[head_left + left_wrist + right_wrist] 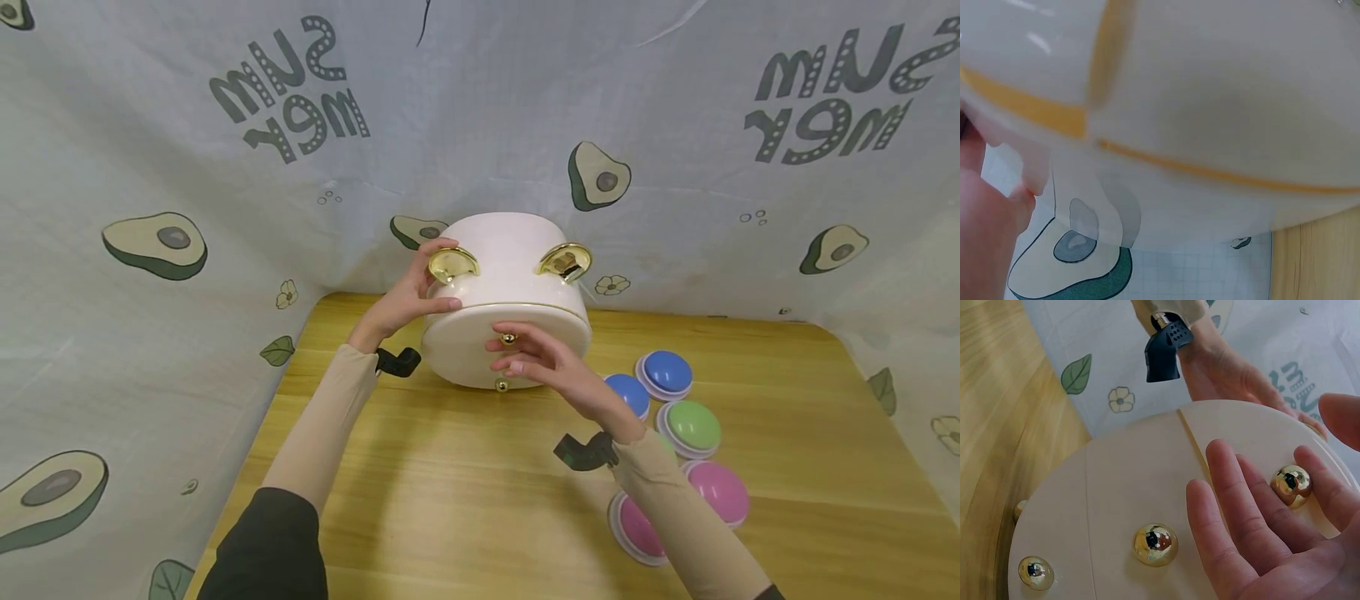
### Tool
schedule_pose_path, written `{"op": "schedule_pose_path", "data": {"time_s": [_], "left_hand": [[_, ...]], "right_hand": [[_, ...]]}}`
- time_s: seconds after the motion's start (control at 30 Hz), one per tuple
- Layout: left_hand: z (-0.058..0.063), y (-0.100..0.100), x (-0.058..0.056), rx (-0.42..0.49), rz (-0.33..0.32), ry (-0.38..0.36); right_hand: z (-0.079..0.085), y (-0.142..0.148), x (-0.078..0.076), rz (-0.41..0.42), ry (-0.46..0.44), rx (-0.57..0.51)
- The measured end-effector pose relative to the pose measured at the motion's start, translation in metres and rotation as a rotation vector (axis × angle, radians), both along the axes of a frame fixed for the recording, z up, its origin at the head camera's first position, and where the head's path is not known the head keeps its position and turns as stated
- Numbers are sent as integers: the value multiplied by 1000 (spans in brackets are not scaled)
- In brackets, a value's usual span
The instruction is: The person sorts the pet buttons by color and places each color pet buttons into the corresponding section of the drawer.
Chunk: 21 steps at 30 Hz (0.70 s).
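A glossy white round box [510,258] stands at the back of the table, with two gold ear-shaped pieces on top. My left hand [405,300] grips its left side, fingers around the left gold ear [452,265] and thumb along the front edge. In the left wrist view the box's white wall and gold trim fill most of the picture, with part of the hand [988,212] at the left. My right hand [555,371] is before the round front, fingers apart and loosely bent, overlapping a gold knob [1292,486]. Another gold knob [1155,544] shows beside the fingers.
Several dome-topped round buttons lie to the right: blue [667,372], green [693,426] and pink [718,492], some partly behind my right forearm. A printed avocado cloth [480,108] hangs around the wooden table [795,433], right behind the box.
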<state>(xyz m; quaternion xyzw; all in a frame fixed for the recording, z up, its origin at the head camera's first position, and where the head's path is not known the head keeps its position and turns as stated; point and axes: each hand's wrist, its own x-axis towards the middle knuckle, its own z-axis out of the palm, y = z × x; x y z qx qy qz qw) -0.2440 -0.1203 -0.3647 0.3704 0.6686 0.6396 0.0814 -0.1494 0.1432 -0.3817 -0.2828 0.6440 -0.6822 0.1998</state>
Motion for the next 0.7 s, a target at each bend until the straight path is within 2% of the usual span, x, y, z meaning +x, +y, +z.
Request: {"op": "schedule_pose_path", "data": {"time_s": [0.37, 0.53, 0.7], "left_hand": [[0, 1, -1, -20, -2, -30], [2, 0, 0, -47, 0, -29], [2, -1, -1, -37, -17, -35]], "right_hand": [[2, 2, 15, -12, -19, 26], [3, 3, 24, 1, -21, 25], [2, 3, 31, 14, -22, 21]]}}
